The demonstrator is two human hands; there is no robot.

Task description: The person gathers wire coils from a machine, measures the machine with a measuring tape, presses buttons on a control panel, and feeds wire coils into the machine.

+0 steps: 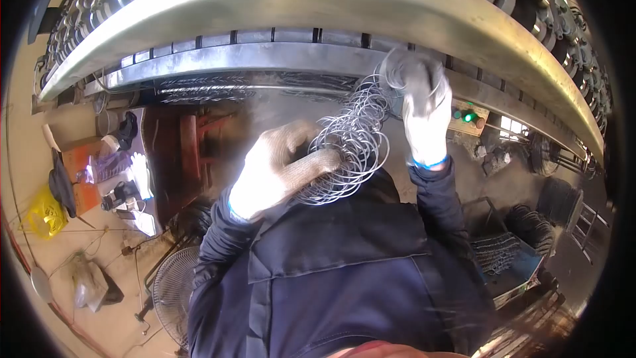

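A long bundle of thin grey metal wire rings (358, 136) slants across the middle of the view, from in front of my dark jacket up to the machine's edge. My left hand (285, 166), in a knitted glove with a white back, grips the lower part of the bundle with the thumb laid across the rings. At the bundle's upper end is my gloved right hand (426, 99), close under the machine's metal rail (252, 59). Motion smears its fingers and the rings beside them, so its grip does not show clearly.
A broad curved metal beam (298, 0) spans the front. A control box (468, 119) with a lit green button sits right of my right hand. Lower left stands a fan (175, 292); a yellow bag (45, 215) lies farther left. A bin (510, 258) at right holds wire pieces.
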